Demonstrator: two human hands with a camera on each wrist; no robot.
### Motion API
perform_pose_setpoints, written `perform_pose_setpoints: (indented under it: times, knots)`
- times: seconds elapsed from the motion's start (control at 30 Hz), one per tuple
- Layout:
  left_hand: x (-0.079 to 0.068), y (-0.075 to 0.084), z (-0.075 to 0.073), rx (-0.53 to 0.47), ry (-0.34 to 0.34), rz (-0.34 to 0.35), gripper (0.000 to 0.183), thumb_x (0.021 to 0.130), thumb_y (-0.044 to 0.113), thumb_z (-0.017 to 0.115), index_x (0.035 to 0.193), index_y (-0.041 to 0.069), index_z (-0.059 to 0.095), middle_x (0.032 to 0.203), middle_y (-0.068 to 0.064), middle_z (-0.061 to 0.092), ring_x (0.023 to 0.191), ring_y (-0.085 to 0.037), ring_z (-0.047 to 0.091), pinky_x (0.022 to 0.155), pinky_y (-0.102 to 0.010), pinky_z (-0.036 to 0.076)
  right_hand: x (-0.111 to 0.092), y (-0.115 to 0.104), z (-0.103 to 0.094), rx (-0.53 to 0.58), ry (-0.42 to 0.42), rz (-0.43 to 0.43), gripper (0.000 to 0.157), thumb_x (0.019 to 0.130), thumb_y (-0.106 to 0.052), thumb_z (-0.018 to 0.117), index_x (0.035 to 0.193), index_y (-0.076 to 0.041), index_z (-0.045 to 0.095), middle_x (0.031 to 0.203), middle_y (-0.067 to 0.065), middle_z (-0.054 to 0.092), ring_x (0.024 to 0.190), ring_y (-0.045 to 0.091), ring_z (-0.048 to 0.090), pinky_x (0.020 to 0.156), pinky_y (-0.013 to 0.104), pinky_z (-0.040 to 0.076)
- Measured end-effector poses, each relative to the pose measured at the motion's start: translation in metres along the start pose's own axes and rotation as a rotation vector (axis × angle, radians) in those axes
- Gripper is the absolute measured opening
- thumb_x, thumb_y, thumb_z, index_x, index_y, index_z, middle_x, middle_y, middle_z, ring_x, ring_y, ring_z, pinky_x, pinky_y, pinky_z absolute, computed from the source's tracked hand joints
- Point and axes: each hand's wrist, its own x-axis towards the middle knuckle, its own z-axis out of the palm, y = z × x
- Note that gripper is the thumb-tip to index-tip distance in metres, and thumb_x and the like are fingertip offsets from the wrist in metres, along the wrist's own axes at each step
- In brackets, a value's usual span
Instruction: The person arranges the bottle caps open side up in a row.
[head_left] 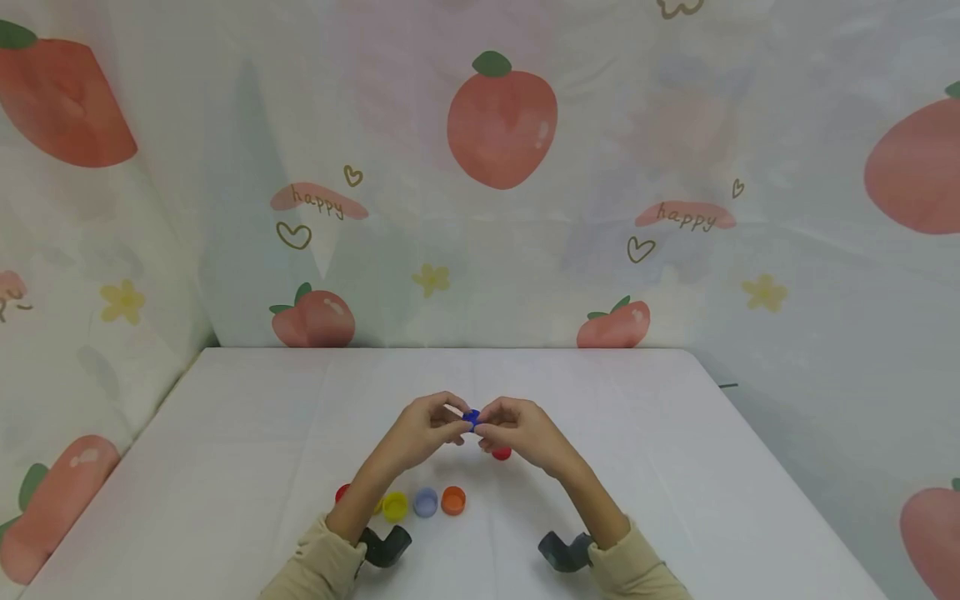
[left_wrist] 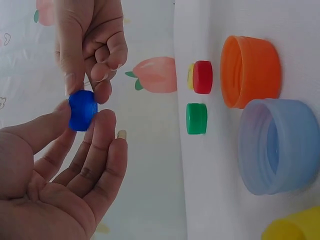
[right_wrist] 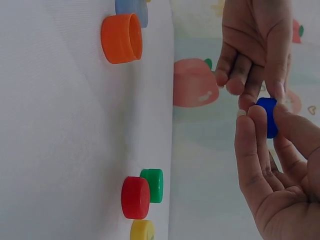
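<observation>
A small blue bottle cap (head_left: 471, 420) is held in the air above the table, between both hands. My left hand (head_left: 423, 429) pinches one side of it between thumb and fingers. From the other side my right hand (head_left: 525, 429) pinches it too. In the left wrist view the blue cap (left_wrist: 82, 110) shows whole between the fingertips. Just below the right hand, a red cap (head_left: 502, 454) is partly hidden. The right wrist view shows that red cap (right_wrist: 135, 197) beside a green cap (right_wrist: 153, 185) and a yellow cap (right_wrist: 142, 230).
Nearer me stand an orange cap (head_left: 453, 500), a pale blue cap (head_left: 426, 502) and a yellow cap (head_left: 394, 506) in a row. Another red cap (head_left: 342, 492) is half covered by the left forearm. Black curved pieces (head_left: 386, 547) sit at both cuffs. A printed curtain (head_left: 495, 250) hangs behind the white table (head_left: 675, 500).
</observation>
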Motion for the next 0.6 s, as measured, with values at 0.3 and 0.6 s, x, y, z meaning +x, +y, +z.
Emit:
perform_pose_setpoints:
  times: [0.3, 0.6]
  knots:
    - [0.000, 0.001, 0.007, 0.001, 0.004, -0.010, 0.026, 0.090, 0.019, 0.066, 0.113, 0.009, 0.063, 0.106, -0.003, 0.065, 0.084, -0.014, 0.065, 0.080, -0.031, 0.052, -0.006, 0.006, 0.000, -0.018, 0.004, -0.009, 0.021, 0.088, -0.019, 0.068, 0.098, -0.002, 0.061, 0.093, 0.017, 0.065, 0.078, 0.022, 0.067, 0.072, 0.033, 0.054]
    - [-0.001, -0.003, 0.011, 0.052, -0.007, -0.003, 0.027, 0.086, 0.024, 0.070, 0.105, 0.006, 0.066, 0.098, 0.000, 0.066, 0.082, -0.014, 0.064, 0.074, -0.030, 0.053, -0.014, 0.013, 0.002, -0.035, 0.008, -0.012, 0.034, 0.087, -0.021, 0.069, 0.111, -0.002, 0.053, 0.094, 0.017, 0.067, 0.078, 0.027, 0.067, 0.071, 0.029, 0.054]
